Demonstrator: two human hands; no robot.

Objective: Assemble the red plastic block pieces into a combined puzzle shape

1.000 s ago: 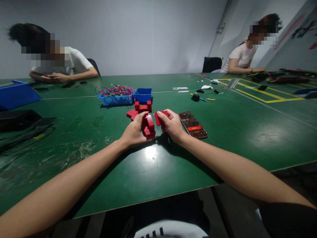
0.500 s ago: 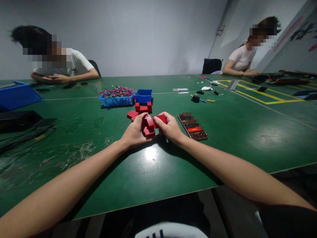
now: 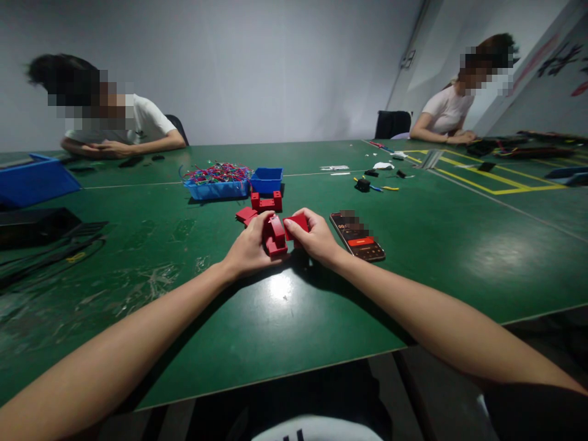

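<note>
Near the middle of the table, my left hand grips a red bracket-like part with a curved piece on it. My right hand pinches a flat red plate just to the right of that part; a narrow gap shows between the two. Behind my left fingers lie flat red pieces. A red U-shaped block stands a little farther back. To the right of my right hand, a phone lies face up with its screen lit.
Behind the red parts are a blue bin of coloured wires and a small blue box. Black equipment with cables lies left. Small tools lie right. Two people sit across the green table.
The view has shifted slightly. Both hands keep nearly the same places and still hold the red parts.
</note>
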